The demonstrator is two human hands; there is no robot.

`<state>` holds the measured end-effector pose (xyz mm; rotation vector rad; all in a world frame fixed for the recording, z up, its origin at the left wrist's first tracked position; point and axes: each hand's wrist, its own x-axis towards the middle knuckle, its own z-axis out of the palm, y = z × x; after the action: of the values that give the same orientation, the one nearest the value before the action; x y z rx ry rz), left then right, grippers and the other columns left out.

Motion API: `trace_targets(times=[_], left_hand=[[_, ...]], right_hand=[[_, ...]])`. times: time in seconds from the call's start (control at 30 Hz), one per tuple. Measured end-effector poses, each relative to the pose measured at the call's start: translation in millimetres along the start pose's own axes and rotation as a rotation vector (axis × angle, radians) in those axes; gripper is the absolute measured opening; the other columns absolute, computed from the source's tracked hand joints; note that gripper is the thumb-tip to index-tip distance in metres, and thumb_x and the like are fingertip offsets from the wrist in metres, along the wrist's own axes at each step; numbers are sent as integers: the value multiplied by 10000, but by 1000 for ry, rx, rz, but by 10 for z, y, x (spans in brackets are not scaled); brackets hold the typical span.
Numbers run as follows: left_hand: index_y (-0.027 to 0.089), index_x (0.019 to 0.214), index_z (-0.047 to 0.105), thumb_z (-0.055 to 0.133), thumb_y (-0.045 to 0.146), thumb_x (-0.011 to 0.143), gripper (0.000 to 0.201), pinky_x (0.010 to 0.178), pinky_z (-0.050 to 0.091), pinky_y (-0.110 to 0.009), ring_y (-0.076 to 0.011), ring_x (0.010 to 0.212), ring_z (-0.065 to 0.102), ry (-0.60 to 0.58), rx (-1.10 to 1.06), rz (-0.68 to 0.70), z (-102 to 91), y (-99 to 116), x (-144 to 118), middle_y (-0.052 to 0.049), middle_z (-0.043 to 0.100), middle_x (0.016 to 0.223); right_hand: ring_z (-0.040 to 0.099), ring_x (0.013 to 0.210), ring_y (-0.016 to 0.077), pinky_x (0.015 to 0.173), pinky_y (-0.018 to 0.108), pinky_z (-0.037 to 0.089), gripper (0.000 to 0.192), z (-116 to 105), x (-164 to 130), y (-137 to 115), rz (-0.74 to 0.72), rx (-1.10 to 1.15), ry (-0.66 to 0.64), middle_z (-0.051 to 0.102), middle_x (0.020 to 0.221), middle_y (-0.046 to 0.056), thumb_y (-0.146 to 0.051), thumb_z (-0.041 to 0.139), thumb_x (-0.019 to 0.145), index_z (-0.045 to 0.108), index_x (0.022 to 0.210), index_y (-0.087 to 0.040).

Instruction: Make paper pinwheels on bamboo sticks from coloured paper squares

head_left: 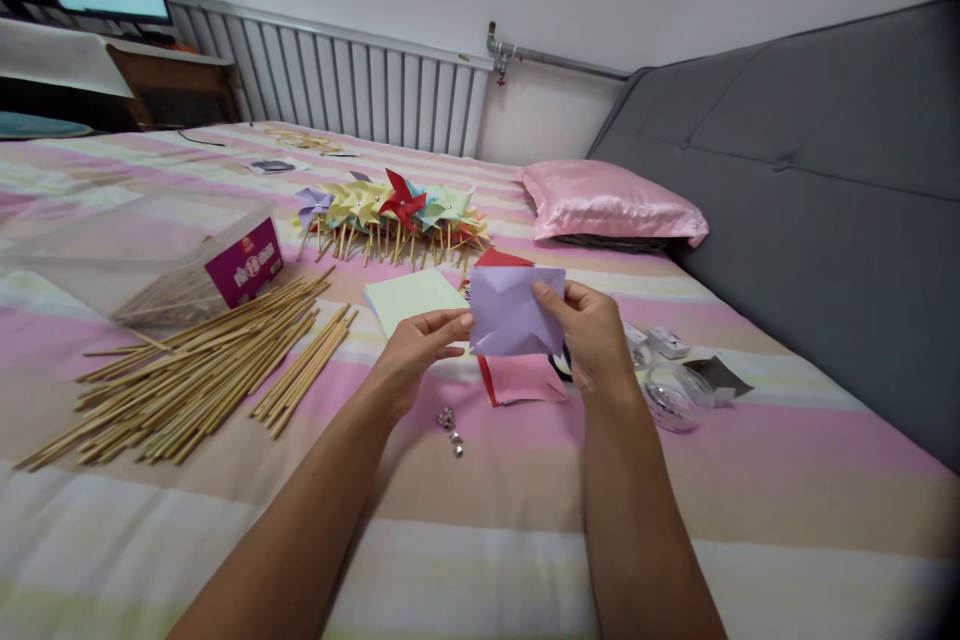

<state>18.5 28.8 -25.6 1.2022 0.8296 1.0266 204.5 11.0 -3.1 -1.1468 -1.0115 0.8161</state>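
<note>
A square of purple paper is held up between my hands, with crease or cut lines running toward its corners. My left hand pinches its left edge between thumb and fingers. On the right side, my right hand grips it with the thumb on the front face. Beneath and behind it lie a pink paper sheet with red edges and part of a red sheet. A pale green paper stack rests beyond my left hand. Small shiny metal pieces sit on the bedspread below the paper.
Many wooden sticks lie at left beside a clear plastic box. Finished pinwheels stand bunched farther back. At right are a round clear container and a dark sheet. A pink pillow lies near the grey headboard.
</note>
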Motion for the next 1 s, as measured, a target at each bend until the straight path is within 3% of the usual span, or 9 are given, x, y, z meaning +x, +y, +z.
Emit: trace_targets(times=[0.17, 0.3, 0.4, 0.53, 0.67, 0.73, 0.87, 1.0], left_hand=[[155, 905, 715, 724, 421, 659, 362, 667, 440, -276, -176, 737, 611, -75, -48, -21, 55, 4, -45, -73, 703, 858], [160, 949, 707, 765, 350, 625, 380, 693, 447, -279, -186, 780, 614, -31, -65, -44, 78, -9, -68, -66, 708, 902], [144, 972, 701, 773, 329, 619, 405, 717, 459, -291, -201, 810, 620, 6, -121, -43, 77, -3, -60, -78, 710, 935], [150, 978, 692, 794, 277, 586, 425, 700, 472, -267, -181, 812, 625, 155, -245, -53, 45, 9, -14, -71, 701, 1003], [136, 980, 678, 789, 216, 585, 418, 678, 489, -248, -157, 790, 622, 327, -341, -73, -4, 6, 42, -73, 687, 1027], [119, 952, 677, 775, 173, 593, 376, 652, 496, -238, -147, 759, 620, 379, -386, -62, -21, 7, 56, -72, 692, 985], [97, 899, 674, 736, 126, 626, 281, 603, 504, -227, -139, 694, 615, 380, -461, -54, -25, 21, 54, -59, 697, 864], [93, 880, 670, 716, 111, 651, 235, 597, 507, -216, -133, 674, 613, 330, -478, -58, -5, 31, 44, -53, 694, 825]], right_hand=[[582, 595, 137, 556, 249, 454, 276, 112, -102, -26, 113, -42, -325, 680, 746, 7, -399, 707, 658, 689, 801, -164], [578, 601, 131, 546, 235, 438, 253, 180, -133, 0, 90, -85, -390, 672, 737, 8, -386, 676, 698, 681, 819, -164], [601, 682, 148, 608, 251, 461, 285, 213, -117, 12, 22, -124, -343, 676, 801, 31, -387, 662, 710, 662, 880, -158], [602, 812, 165, 731, 295, 474, 379, 226, -71, 15, -187, -243, -95, 657, 887, 49, -352, 662, 712, 610, 1043, -176], [605, 821, 165, 751, 309, 474, 244, 198, -86, -50, -334, -318, -46, 660, 909, 50, -249, 596, 757, 633, 992, -194], [608, 850, 171, 763, 318, 472, 217, 182, -126, -111, -396, -394, -141, 668, 941, 47, -169, 560, 757, 650, 951, -205], [527, 1089, 227, 921, 391, 403, 391, 202, -198, -172, -571, -668, -454, 620, 1120, 51, -66, 600, 661, 653, 1007, -240], [506, 1111, 252, 950, 409, 375, 420, 294, -207, -96, -642, -807, -490, 607, 1156, 74, -94, 653, 632, 649, 1034, -219]])
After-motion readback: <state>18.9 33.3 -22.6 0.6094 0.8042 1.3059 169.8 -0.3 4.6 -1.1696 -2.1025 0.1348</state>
